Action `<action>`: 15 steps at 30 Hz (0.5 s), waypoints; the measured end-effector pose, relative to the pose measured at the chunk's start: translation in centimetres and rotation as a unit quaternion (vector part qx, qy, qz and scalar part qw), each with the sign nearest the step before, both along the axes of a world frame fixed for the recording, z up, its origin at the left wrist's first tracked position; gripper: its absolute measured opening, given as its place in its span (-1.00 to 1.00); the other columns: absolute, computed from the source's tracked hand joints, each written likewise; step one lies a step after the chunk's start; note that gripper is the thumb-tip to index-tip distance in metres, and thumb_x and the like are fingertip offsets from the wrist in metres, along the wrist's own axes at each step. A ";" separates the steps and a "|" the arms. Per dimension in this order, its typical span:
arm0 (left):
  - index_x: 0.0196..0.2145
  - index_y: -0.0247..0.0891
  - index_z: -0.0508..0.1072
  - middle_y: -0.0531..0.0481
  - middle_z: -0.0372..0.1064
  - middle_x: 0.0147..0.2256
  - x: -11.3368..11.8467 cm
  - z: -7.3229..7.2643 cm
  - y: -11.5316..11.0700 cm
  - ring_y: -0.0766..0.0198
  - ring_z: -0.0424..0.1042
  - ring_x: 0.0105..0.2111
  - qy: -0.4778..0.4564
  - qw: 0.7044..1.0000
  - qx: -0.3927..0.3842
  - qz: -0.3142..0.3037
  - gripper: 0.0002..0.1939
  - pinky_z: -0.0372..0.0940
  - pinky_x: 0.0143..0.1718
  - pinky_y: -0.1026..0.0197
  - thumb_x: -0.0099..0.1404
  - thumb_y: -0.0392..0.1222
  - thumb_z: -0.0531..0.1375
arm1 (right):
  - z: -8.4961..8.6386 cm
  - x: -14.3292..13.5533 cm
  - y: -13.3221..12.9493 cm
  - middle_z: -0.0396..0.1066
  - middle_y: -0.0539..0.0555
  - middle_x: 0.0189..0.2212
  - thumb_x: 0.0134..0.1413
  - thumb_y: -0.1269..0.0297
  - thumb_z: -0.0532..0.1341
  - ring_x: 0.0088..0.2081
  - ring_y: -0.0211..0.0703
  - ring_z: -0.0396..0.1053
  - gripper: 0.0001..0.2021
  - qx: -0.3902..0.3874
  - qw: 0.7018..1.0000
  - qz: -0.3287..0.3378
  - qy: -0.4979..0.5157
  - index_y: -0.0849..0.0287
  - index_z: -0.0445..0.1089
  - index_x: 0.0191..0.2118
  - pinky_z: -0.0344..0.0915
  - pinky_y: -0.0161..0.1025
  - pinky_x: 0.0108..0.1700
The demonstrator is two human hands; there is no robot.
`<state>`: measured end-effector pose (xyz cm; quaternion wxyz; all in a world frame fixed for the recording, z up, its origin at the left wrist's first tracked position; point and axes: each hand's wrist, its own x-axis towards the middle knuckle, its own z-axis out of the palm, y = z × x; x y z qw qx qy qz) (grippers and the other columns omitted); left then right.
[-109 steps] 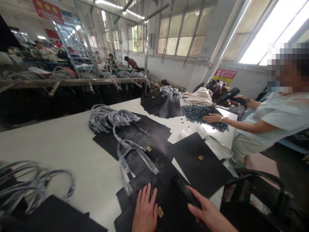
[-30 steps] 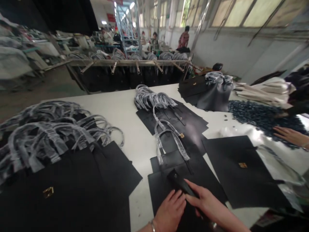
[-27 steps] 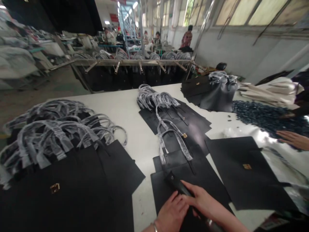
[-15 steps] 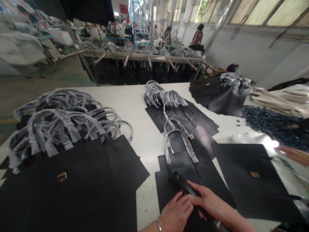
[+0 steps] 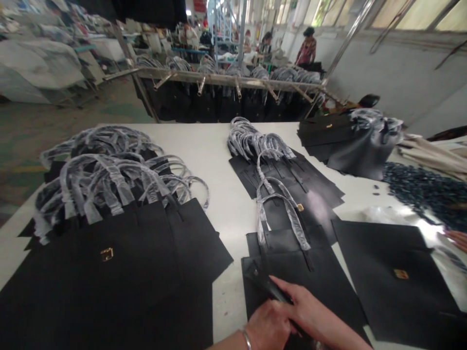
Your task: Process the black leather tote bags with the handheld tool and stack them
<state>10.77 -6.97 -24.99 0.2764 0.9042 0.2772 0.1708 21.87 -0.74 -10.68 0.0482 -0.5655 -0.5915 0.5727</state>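
Observation:
My right hand is wrapped round a long black object with a broad front end and a small shiny spot; its exact kind I cannot make out. Close against it, my left hand, with a bangle at the wrist, has its fingers curled; what they grip is hidden. Both hands are over a flat black bag panel. Just beyond lie plastic-wrapped bag handles on further black panels. To the right lies another black panel with a gold clasp.
On the left is a pile of black bag pieces with wrapped handles. More bags and a heap of small dark pieces are at the right. A person's hand shows there. A metal rack stands behind the white table.
The view has shifted, so the table contents appear farther right. My left fingers have drawn in closer beneath the black object. The other person's hand shows less at the right edge.

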 end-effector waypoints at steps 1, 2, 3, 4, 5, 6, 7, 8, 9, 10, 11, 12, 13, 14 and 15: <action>-0.19 -0.30 0.48 -0.07 0.51 -0.18 0.0 -0.1 -0.1 0.15 0.42 -0.06 -0.003 1.000 0.005 0.004 -0.81 0.22 0.07 0.17 0.27 -0.30 0.11 | 0.0 -0.5 0.2 0.56 0.07 -0.12 -0.04 0.30 0.21 -0.06 0.06 0.45 -0.45 -0.002 1.000 0.003 -0.008 0.14 0.36 0.15 0.31 -0.13 0.03; -0.12 -0.32 0.46 -0.11 0.48 -0.11 0.0 0.0 -0.1 0.12 0.38 0.01 -0.008 1.000 0.015 0.012 -0.76 0.19 0.11 0.14 0.28 -0.28 0.10 | -0.1 -1.0 0.5 0.54 0.09 -0.09 -0.05 0.30 0.21 -0.04 0.08 0.44 -0.45 -0.001 1.000 0.004 -0.016 0.16 0.36 0.15 0.29 -0.12 0.05; -0.05 -0.34 0.43 -0.15 0.44 -0.03 -0.1 0.0 -0.1 0.09 0.33 0.07 -0.015 0.999 0.026 0.019 -0.71 0.16 0.14 0.11 0.31 -0.26 0.08 | -0.2 -1.5 0.8 0.53 0.10 -0.06 -0.05 0.29 0.21 -0.02 0.08 0.42 -0.44 0.003 1.000 0.003 -0.021 0.17 0.36 0.15 0.28 -0.11 0.06; 0.00 -0.35 0.40 -0.17 0.40 0.02 -0.2 0.0 -0.1 0.07 0.28 0.11 -0.021 0.999 0.034 0.022 -0.67 0.13 0.17 0.08 0.33 -0.23 0.07 | -0.3 -1.9 1.2 0.51 0.11 -0.03 -0.04 0.29 0.21 0.00 0.09 0.41 -0.44 0.007 1.000 0.003 -0.022 0.17 0.35 0.16 0.26 -0.10 0.07; 0.04 -0.35 0.38 -0.18 0.38 0.05 -0.2 -0.1 0.0 0.06 0.26 0.13 -0.023 0.999 0.038 0.024 -0.65 0.12 0.18 0.06 0.35 -0.21 0.05 | -0.4 -2.2 1.5 0.50 0.10 -0.02 -0.04 0.28 0.21 0.02 0.09 0.40 -0.44 0.010 1.000 0.004 -0.023 0.16 0.35 0.16 0.26 -0.09 0.08; 0.04 -0.35 0.38 -0.19 0.38 0.05 -0.1 -0.2 0.0 0.06 0.26 0.14 -0.023 0.999 0.040 0.026 -0.65 0.12 0.18 0.06 0.36 -0.20 0.04 | -0.5 -2.3 1.6 0.50 0.10 -0.02 -0.04 0.27 0.21 0.02 0.09 0.39 -0.44 0.011 1.000 0.004 -0.023 0.14 0.35 0.16 0.26 -0.09 0.07; 0.04 -0.35 0.38 -0.19 0.39 0.04 0.0 -0.5 0.0 0.06 0.27 0.12 -0.022 0.999 0.040 0.029 -0.65 0.13 0.17 0.05 0.36 -0.19 0.04 | -0.5 -2.3 1.7 0.51 0.09 -0.03 -0.04 0.27 0.21 0.01 0.10 0.40 -0.44 0.011 1.000 0.006 -0.024 0.13 0.35 0.16 0.27 -0.09 0.06; 0.03 -0.34 0.39 -0.18 0.40 0.02 0.1 -0.8 0.0 0.07 0.30 0.11 -0.021 0.999 0.038 0.033 -0.66 0.14 0.17 0.07 0.36 -0.20 0.03 | -0.5 -2.1 1.7 0.52 0.09 -0.05 -0.04 0.27 0.21 -0.01 0.09 0.41 -0.45 0.009 1.000 0.010 -0.027 0.12 0.36 0.15 0.28 -0.10 0.05; 0.03 -0.33 0.40 -0.17 0.41 0.01 0.3 -1.1 -0.1 0.09 0.32 0.09 -0.022 0.998 0.035 0.038 -0.66 0.16 0.15 0.09 0.37 -0.21 0.03 | -0.5 -1.8 1.5 0.54 0.09 -0.09 -0.04 0.27 0.22 -0.03 0.09 0.42 -0.45 0.005 0.999 0.014 -0.032 0.12 0.37 0.15 0.29 -0.11 0.03; 0.03 -0.33 0.39 -0.16 0.41 0.01 0.6 -1.5 -0.2 0.11 0.34 0.07 -0.024 0.998 0.032 0.042 -0.67 0.19 0.14 0.12 0.37 -0.22 0.03 | -0.5 -1.5 1.3 0.56 0.08 -0.12 -0.05 0.27 0.22 -0.05 0.09 0.44 -0.46 0.002 0.999 0.017 -0.037 0.11 0.38 0.14 0.29 -0.12 0.02; 0.04 -0.32 0.39 -0.15 0.41 0.02 0.8 -1.8 -0.3 0.12 0.36 0.05 -0.026 0.998 0.028 0.050 -0.67 0.21 0.11 0.14 0.36 -0.23 0.03 | -0.5 -1.3 1.2 0.56 0.08 -0.14 -0.05 0.28 0.22 -0.06 0.08 0.45 -0.46 -0.001 0.999 0.019 -0.043 0.11 0.38 0.14 0.29 -0.12 0.02; 0.05 -0.33 0.38 -0.15 0.39 0.04 1.0 -2.0 -0.3 0.13 0.36 0.04 -0.026 0.998 0.026 0.060 -0.66 0.22 0.10 0.16 0.36 -0.24 0.04 | -0.5 -1.3 1.1 0.57 0.08 -0.15 -0.05 0.28 0.22 -0.06 0.08 0.45 -0.46 -0.002 0.999 0.018 -0.047 0.11 0.38 0.13 0.29 -0.12 0.02; 0.05 -0.34 0.38 -0.16 0.38 0.05 1.2 -2.2 -0.4 0.13 0.37 0.04 -0.025 0.997 0.026 0.068 -0.65 0.23 0.09 0.16 0.35 -0.24 0.04 | -0.5 -1.5 1.1 0.56 0.08 -0.14 -0.06 0.28 0.22 -0.06 0.09 0.44 -0.46 0.000 0.999 0.015 -0.048 0.11 0.39 0.13 0.29 -0.12 0.02; 0.05 -0.34 0.38 -0.17 0.37 0.06 1.3 -2.3 -0.4 0.12 0.36 0.04 -0.025 0.997 0.030 0.071 -0.65 0.23 0.09 0.16 0.35 -0.24 0.05 | -0.6 -1.9 1.2 0.56 0.09 -0.13 -0.07 0.28 0.23 -0.06 0.08 0.44 -0.45 0.005 0.999 0.012 -0.043 0.12 0.39 0.13 0.29 -0.12 0.02; 0.04 -0.34 0.39 -0.17 0.37 0.05 1.4 -2.3 -0.3 0.12 0.36 0.05 -0.024 0.996 0.035 0.073 -0.65 0.22 0.10 0.15 0.34 -0.25 0.05 | -0.7 -2.4 1.4 0.55 0.10 -0.13 -0.08 0.28 0.23 -0.07 0.08 0.44 -0.45 0.010 0.999 0.009 -0.035 0.13 0.39 0.13 0.31 -0.13 0.00</action>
